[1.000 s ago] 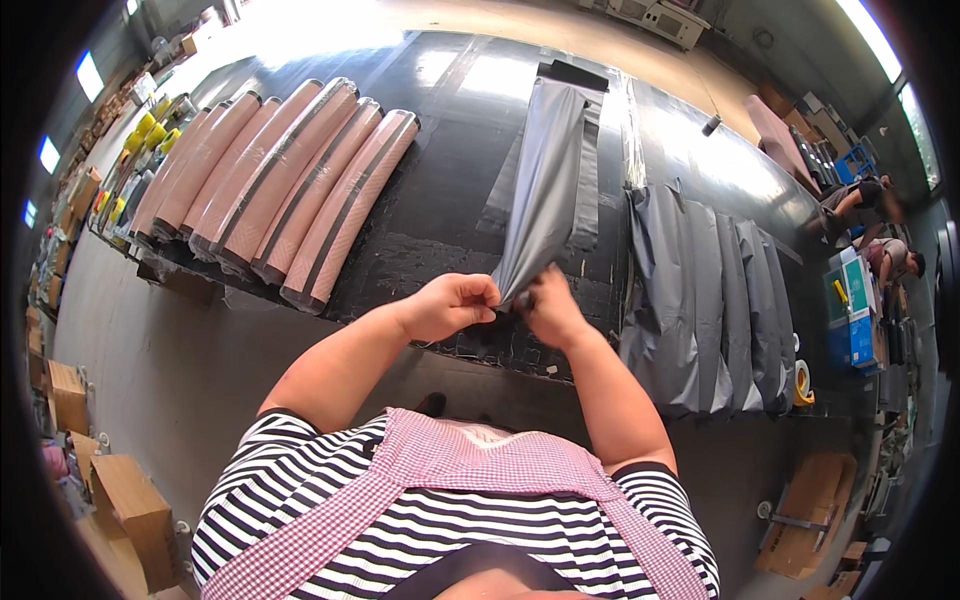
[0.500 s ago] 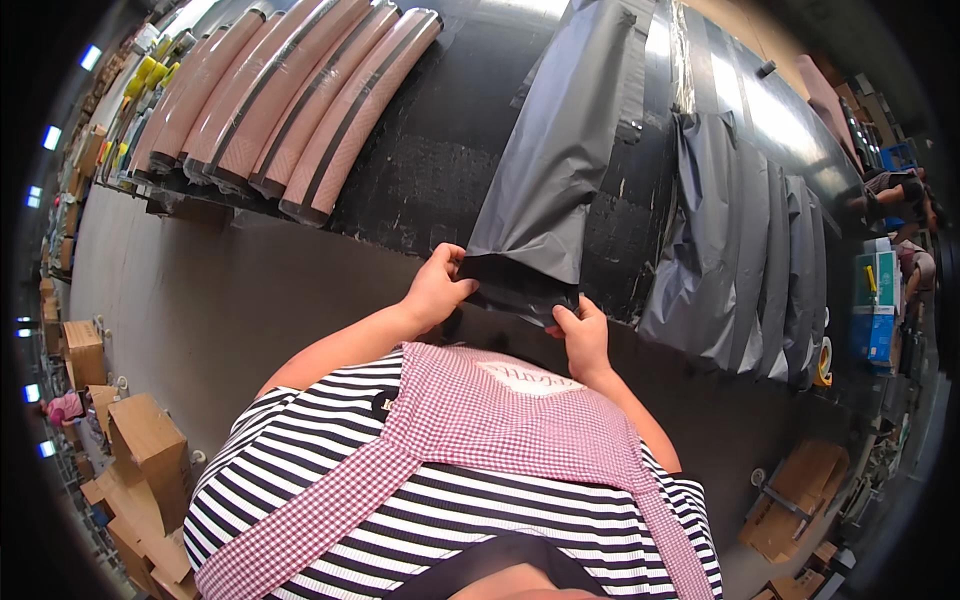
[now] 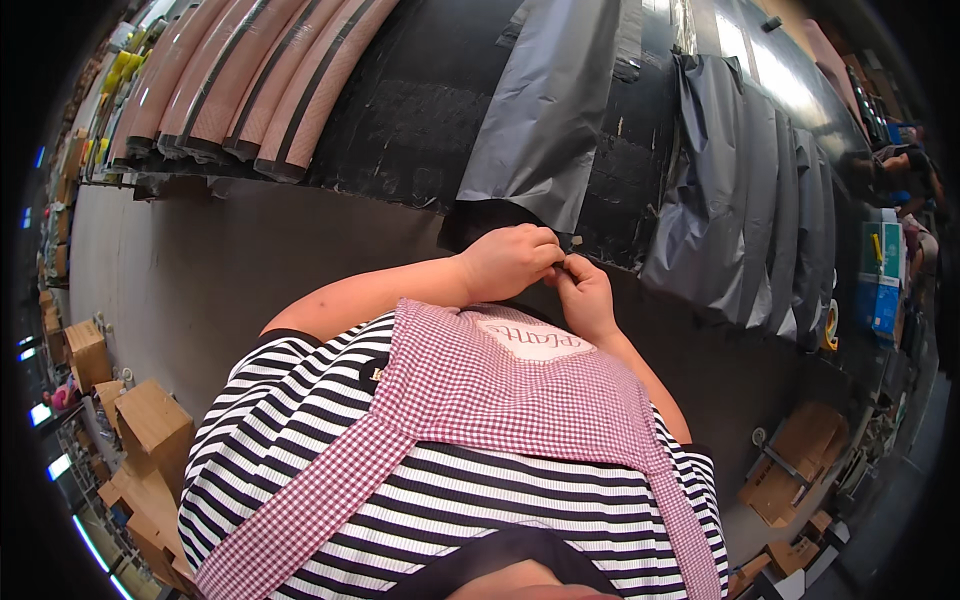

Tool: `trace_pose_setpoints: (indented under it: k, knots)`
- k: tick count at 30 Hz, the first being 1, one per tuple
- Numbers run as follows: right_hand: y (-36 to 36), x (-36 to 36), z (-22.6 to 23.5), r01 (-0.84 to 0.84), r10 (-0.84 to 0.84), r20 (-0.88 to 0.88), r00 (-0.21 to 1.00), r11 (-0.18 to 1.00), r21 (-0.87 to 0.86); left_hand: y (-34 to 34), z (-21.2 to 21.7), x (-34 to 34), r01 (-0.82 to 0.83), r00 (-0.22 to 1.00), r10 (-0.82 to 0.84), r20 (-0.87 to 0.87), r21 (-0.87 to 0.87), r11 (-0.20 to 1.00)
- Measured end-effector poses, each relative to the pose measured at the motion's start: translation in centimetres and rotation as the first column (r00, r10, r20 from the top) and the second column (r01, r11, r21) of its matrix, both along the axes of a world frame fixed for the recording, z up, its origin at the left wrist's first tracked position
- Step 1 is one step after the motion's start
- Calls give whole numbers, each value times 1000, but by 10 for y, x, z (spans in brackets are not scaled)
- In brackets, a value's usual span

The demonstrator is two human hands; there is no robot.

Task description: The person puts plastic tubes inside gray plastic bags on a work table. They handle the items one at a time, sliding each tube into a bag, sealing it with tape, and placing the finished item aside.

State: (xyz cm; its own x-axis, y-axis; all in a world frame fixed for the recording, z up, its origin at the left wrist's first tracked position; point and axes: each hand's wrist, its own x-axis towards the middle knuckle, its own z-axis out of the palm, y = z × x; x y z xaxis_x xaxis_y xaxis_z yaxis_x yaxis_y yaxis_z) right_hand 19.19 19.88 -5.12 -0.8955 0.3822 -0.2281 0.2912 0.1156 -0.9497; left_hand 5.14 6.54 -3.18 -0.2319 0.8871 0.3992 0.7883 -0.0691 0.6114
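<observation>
A long, smooth grey plastic sleeve (image 3: 545, 120), lightly creased and black inside its near end, lies on the dark counter (image 3: 400, 140), overhanging the edge. At its near right corner, the left hand (image 3: 512, 260) and right hand (image 3: 585, 292) meet, fingertips pinched narrow; what they grip is hidden.

Your left hand (image 3: 512, 260) and right hand (image 3: 587, 295) meet at centre, pinching the grey plastic sleeve's (image 3: 540, 135) near end; wrapped pink quilted rolls (image 3: 318, 90) lie upper left, grey sleeves (image 3: 705, 200) upper right.
</observation>
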Motion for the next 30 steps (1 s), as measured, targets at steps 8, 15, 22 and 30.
trace_pose_setpoints:
  k: [8,15,22,30]
  knots:
    - [0,2,-9,14,-6,-53,999,989,148,-28,29,-15,47,604,62,794,-114,992]
    - [26,13,-7,53,-49,19,999,929,-367,-308,-62,-85,-142,964,228,-140,-990,-9]
    - [77,-49,16,185,125,-307,944,570,801,-132,23,-124,-281,940,333,76,-385,879]
    - [90,-104,11,66,571,-171,803,200,978,-6,15,-182,237,720,-123,-683,76,968]
